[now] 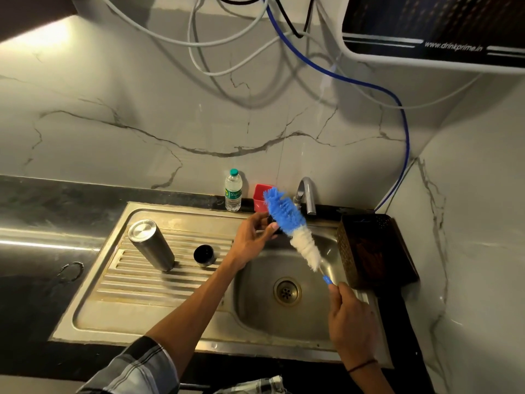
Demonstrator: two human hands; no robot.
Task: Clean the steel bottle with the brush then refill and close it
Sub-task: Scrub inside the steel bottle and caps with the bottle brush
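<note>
The steel bottle point(150, 244) stands upside down on the ribbed drainboard point(136, 282), left of the basin. Its dark round cap point(204, 255) sits just to the right of it. A bottle brush point(289, 223) with blue and white bristles slants over the sink basin point(264, 314). My right hand point(350, 319) grips the brush's blue handle at the lower end. Beside the blue bristles, my left hand point(254, 236) pinches a small dark object that I cannot identify, partly hidden behind the brush.
A plastic water bottle point(233, 190), a red container point(260, 199) and the tap point(306, 194) stand along the back of the sink. A brown perforated basket point(372, 248) sits right of the basin. A water purifier point(431, 29) and loose tubes point(366, 83) hang above.
</note>
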